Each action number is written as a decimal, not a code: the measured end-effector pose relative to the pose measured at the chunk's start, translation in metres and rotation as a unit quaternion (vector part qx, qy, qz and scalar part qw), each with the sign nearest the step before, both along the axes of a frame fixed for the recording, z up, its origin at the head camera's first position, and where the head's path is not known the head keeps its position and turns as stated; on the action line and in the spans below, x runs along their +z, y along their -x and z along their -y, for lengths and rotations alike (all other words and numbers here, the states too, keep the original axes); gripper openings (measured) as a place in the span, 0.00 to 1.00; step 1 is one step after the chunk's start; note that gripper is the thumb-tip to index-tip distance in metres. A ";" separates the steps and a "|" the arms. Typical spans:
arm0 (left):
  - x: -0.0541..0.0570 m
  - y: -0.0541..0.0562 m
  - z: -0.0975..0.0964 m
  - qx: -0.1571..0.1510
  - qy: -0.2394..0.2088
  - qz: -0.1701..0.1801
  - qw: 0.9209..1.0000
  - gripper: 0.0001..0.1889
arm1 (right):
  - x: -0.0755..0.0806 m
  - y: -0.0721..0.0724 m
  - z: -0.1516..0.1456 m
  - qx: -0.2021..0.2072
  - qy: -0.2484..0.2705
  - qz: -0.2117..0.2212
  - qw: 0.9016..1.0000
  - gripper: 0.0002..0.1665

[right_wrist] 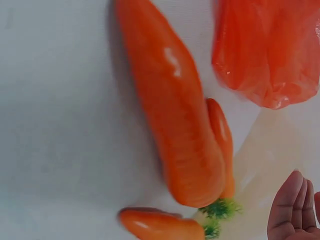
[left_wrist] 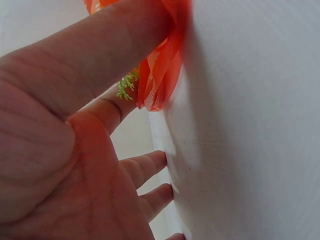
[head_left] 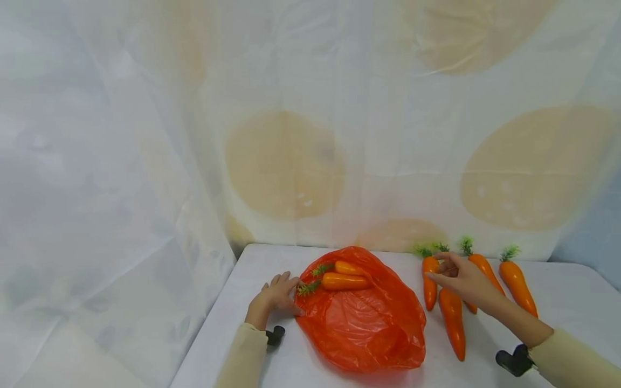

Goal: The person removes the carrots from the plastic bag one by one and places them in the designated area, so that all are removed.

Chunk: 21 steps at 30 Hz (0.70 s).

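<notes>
A red plastic bag lies spread on the table, with two orange toy carrots resting on it, their green tufts pointing left. At its left edge, my left hand holds the bag's rim between thumb and forefinger; the other fingertips touch the white surface in the left wrist view. My right hand hovers over a group of carrots right of the bag, fingers loosely bent and nothing visible in them. Below that hand lies a large carrot, also seen close up in the right wrist view as a large carrot.
Another carrot lies between the bag and my right hand. Farther right rests a carrot with its tuft towards the back. The white table ends at a hanging patterned sheet behind it.
</notes>
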<state>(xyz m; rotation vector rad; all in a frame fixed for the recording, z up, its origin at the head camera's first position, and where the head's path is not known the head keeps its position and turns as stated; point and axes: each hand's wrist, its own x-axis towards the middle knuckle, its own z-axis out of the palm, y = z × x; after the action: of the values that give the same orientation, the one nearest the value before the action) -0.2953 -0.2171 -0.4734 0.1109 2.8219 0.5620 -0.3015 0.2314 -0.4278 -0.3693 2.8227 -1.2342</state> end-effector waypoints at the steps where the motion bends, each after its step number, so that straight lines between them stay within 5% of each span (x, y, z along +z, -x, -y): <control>1: 0.001 0.000 0.000 0.002 0.001 0.000 1.000 0.35 | 0.002 0.001 0.002 0.005 0.007 -0.001 1.000 0.46; 21: 0.003 0.000 -0.001 0.000 -0.001 0.008 1.000 0.35 | 0.006 0.017 0.045 0.040 0.029 0.002 0.999 0.43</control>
<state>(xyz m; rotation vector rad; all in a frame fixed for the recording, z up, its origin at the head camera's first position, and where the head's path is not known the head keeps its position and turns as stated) -0.2955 -0.2166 -0.4702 0.1058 2.8060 0.5645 -0.3187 0.1868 -0.4221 -0.4756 2.7446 -1.3015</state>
